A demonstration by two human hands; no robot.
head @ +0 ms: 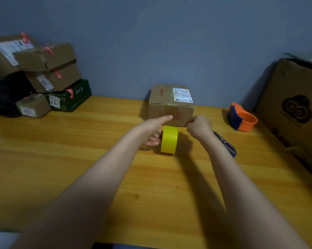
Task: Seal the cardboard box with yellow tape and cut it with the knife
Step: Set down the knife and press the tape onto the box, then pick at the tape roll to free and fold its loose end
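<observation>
A small cardboard box (171,103) with a white label stands at the back of the wooden table (79,159), against the wall. Just in front of it the yellow tape roll (169,139) stands on its edge. My left hand (154,132) grips the roll's left side with curled fingers, and one finger stretches onto the box's front face. My right hand (199,127) is pinched shut at the box's lower right front corner; I see nothing between its fingers. The dark purple knife (226,145) lies on the table behind my right wrist, partly hidden.
An orange and blue tape dispenser (243,117) sits to the right of the box. A large cardboard carton (295,108) leans at the far right. Several stacked parcels (44,76) and a black bag (4,94) fill the back left corner.
</observation>
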